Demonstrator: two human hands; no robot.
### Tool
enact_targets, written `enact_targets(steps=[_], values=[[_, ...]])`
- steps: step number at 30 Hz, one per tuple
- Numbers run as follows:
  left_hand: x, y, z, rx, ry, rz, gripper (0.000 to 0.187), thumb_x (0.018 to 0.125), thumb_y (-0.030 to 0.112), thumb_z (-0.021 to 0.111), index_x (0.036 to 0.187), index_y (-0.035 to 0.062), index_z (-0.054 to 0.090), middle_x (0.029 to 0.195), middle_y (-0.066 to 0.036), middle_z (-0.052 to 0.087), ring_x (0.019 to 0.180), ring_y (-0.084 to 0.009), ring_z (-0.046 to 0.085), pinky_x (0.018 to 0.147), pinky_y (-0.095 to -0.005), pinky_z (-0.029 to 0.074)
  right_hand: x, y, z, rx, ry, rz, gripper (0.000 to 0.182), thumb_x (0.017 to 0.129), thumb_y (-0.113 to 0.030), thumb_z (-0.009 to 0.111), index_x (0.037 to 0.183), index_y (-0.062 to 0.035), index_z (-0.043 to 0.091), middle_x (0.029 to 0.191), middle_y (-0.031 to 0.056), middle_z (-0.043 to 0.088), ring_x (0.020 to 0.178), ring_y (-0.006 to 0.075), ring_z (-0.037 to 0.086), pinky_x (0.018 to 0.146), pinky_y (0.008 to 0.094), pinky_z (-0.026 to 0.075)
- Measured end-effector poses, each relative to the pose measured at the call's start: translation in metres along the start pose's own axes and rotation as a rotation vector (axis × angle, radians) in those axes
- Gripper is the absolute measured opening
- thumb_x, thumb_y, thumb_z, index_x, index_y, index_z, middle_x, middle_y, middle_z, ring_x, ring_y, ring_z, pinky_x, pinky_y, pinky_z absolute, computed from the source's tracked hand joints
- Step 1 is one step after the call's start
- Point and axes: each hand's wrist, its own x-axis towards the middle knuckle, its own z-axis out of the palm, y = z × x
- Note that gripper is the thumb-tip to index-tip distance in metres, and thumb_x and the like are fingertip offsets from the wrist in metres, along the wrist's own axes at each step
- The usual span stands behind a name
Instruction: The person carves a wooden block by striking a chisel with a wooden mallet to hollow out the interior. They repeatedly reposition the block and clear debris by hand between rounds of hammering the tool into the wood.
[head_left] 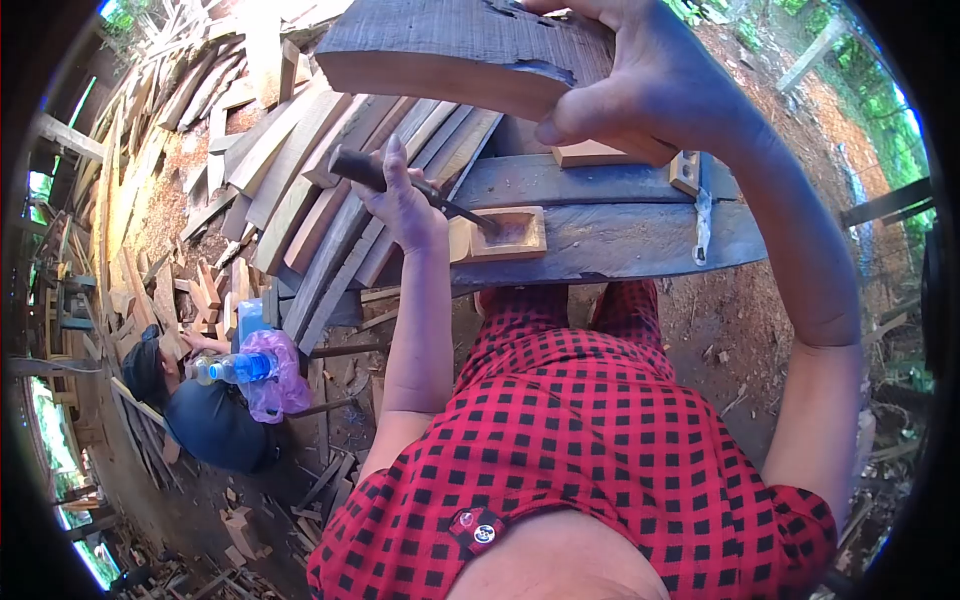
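Observation:
My left hand [408,205] is wrapped round a chisel [362,168], its dark handle pointing up and to the left. The chisel's blade slants down into the hollow of a small wooden box [538,233] lying on the bench plank. Raised above the bench, my right hand [640,85] grips a thick wooden block [450,62] by its right end. The block's top is weathered grey and its cut side is brown. Some of my right fingers are hidden behind the block or cut off by the top edge.
The plank bench [620,235] runs across in front of me. On it are a holed wooden block [685,172] and a flat wood piece [590,153]. Stacked boards [300,190] lie leftward. A person in dark clothing [215,425] is at lower left, near a pink plastic bag [275,385].

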Motion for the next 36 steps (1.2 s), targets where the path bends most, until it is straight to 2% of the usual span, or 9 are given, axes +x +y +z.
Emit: enact_targets(steps=[2, 5, 12, 14, 20, 25, 28, 32, 36], values=[[-0.002, -0.002, 0.003, 0.045, 0.046, 0.039, 0.046, 0.081, 0.022, 0.074, 0.112, 0.0084, 0.044, 0.083, -0.003, 0.053, 0.064, -0.0113, 0.054, 0.052, -0.0262, 0.047, -0.002, 0.024, 0.026, -0.499, 0.460, -0.378, 0.072, 0.059, -0.023, 0.077, 0.119, 0.0073, 0.054, 0.095, 0.0145, 0.064, 0.083, 0.0177, 0.062, 0.073, 0.0293, 0.049], [0.004, -0.010, -0.008, -0.052, -0.134, 0.012, 0.051, 0.078, 0.014, 0.076, 0.115, 0.0045, 0.043, 0.075, -0.002, 0.051, 0.055, -0.0117, 0.053, 0.052, -0.0258, 0.048, -0.009, 0.027, 0.026, -0.543, 0.507, -0.377, 0.074, 0.057, -0.023, 0.078, 0.120, 0.0080, 0.053, 0.097, 0.0141, 0.064, 0.087, 0.0183, 0.062, 0.078, 0.0289, 0.048], [0.015, 0.000, -0.016, -0.125, -0.375, 0.028, 0.042, 0.075, 0.001, 0.065, 0.111, 0.0052, 0.044, 0.070, -0.003, 0.051, 0.056, -0.0138, 0.054, 0.054, -0.0282, 0.049, 0.003, 0.053, 0.000, -0.368, 0.347, -0.256, 0.076, 0.058, -0.024, 0.078, 0.122, 0.0077, 0.053, 0.106, 0.0160, 0.063, 0.097, 0.0205, 0.061, 0.086, 0.0299, 0.047], [0.017, 0.002, -0.018, -0.208, -0.366, 0.009, 0.039, 0.075, -0.001, 0.062, 0.110, 0.0055, 0.045, 0.070, -0.003, 0.051, 0.057, -0.0144, 0.054, 0.054, -0.0290, 0.050, 0.004, 0.064, 0.001, -0.470, 0.385, -0.418, 0.076, 0.058, -0.024, 0.078, 0.123, 0.0068, 0.053, 0.109, 0.0167, 0.062, 0.099, 0.0218, 0.060, 0.088, 0.0309, 0.047], [0.037, -0.012, -0.035, -0.274, -0.457, -0.023, 0.036, 0.077, 0.001, 0.059, 0.110, 0.0035, 0.046, 0.064, -0.004, 0.050, 0.059, -0.0163, 0.056, 0.058, -0.0323, 0.052, 0.011, 0.058, 0.004, -0.492, 0.361, -0.448, 0.074, 0.058, -0.024, 0.078, 0.121, 0.0062, 0.054, 0.108, 0.0172, 0.062, 0.099, 0.0219, 0.060, 0.089, 0.0308, 0.046], [0.035, 0.013, -0.041, 0.046, -0.535, -0.111, 0.040, 0.079, 0.002, 0.061, 0.115, 0.0030, 0.045, 0.064, -0.005, 0.052, 0.062, -0.0184, 0.060, 0.065, -0.0356, 0.054, 0.005, 0.031, 0.020, -0.492, 0.319, -0.371, 0.072, 0.058, -0.025, 0.076, 0.119, 0.0059, 0.055, 0.100, 0.0162, 0.065, 0.093, 0.0224, 0.063, 0.083, 0.0316, 0.048], [0.025, 0.017, -0.039, -0.103, -0.335, -0.267, 0.039, 0.078, 0.002, 0.061, 0.114, 0.0061, 0.046, 0.063, -0.004, 0.051, 0.059, -0.0183, 0.058, 0.065, -0.0345, 0.053, 0.014, 0.019, 0.030, -0.560, 0.324, -0.386, 0.070, 0.058, -0.027, 0.075, 0.117, 0.0061, 0.056, 0.093, 0.0164, 0.065, 0.087, 0.0242, 0.064, 0.079, 0.0331, 0.049], [0.037, -0.017, -0.054, -0.254, -0.303, -0.238, 0.035, 0.078, 0.003, 0.059, 0.109, 0.0082, 0.046, 0.062, -0.004, 0.049, 0.055, -0.0179, 0.055, 0.060, -0.0340, 0.052, 0.048, 0.009, 0.033, -0.642, 0.270, -0.377, 0.066, 0.058, -0.029, 0.074, 0.109, 0.0086, 0.058, 0.084, 0.0188, 0.064, 0.080, 0.0276, 0.065, 0.074, 0.0363, 0.050], [0.045, -0.028, -0.051, -0.309, -0.293, -0.253, 0.025, 0.079, 0.007, 0.058, 0.101, 0.0078, 0.046, 0.061, -0.003, 0.047, 0.051, -0.0163, 0.052, 0.049, -0.0319, 0.048, 0.060, -0.011, 0.043, -0.665, 0.242, -0.554, 0.054, 0.059, -0.026, 0.071, 0.099, 0.0090, 0.059, 0.078, 0.0183, 0.064, 0.076, 0.0285, 0.065, 0.072, 0.0386, 0.051]])
